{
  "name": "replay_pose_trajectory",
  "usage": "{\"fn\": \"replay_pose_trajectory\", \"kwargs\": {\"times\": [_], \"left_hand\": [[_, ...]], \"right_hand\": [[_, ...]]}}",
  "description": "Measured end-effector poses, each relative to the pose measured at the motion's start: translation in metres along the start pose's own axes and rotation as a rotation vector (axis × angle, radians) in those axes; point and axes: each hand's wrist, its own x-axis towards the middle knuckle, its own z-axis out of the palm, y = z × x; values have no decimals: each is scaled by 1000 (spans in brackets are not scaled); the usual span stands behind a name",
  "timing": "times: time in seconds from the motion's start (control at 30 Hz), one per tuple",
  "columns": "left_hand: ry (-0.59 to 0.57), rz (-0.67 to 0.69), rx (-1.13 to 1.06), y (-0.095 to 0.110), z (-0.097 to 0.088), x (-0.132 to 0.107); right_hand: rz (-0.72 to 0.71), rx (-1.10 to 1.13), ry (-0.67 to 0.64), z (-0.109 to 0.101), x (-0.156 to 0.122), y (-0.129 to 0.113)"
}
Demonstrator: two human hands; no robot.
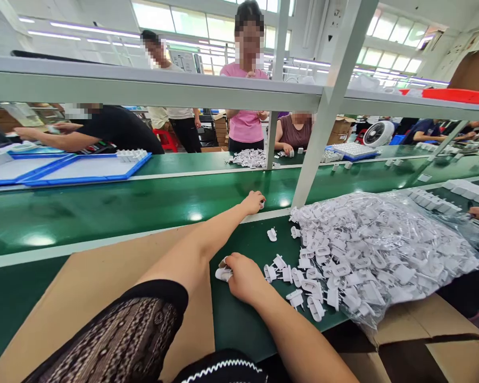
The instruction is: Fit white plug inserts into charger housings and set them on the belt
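My left hand (253, 203) reaches out to the white strip along the green conveyor belt (207, 194). Its fingers are closed round a small whitish piece, mostly hidden by them. Nearer to me, my right hand (245, 277) pinches a rounded white plastic part (224, 274) just above the green tabletop (239, 324). To the right of that hand lie several loose white plastic plug parts (297, 276), some with thin prongs. They spill from a big clear plastic bag (383, 244) full of the same parts. One single plug part (272, 234) sits apart, between my hands and the bag.
Brown cardboard (115, 287) lies under my left arm. A slanted metal post (323, 111) and a shelf (143, 88) stand ahead. Across the belt are blue-rimmed trays (91, 167), a pile of white parts (249, 158) and several people. White blocks (435, 201) stand at right.
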Motion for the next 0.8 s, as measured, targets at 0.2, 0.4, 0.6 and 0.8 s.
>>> {"fn": "replay_pose_trajectory", "kwargs": {"times": [0.2,0.4,0.6,0.8], "left_hand": [[131,-15,55,-22,-36,-80],[187,26,3,-13,-50,-211],[168,23,-148,22,-31,-280],[186,-129,-505,24,-12,-290]], "right_hand": [[86,588,474,-9,16,24],[261,1184,400,-18,24,26],[297,1195,277,-15,20,13],[247,882,340,-15,21,17]]}}
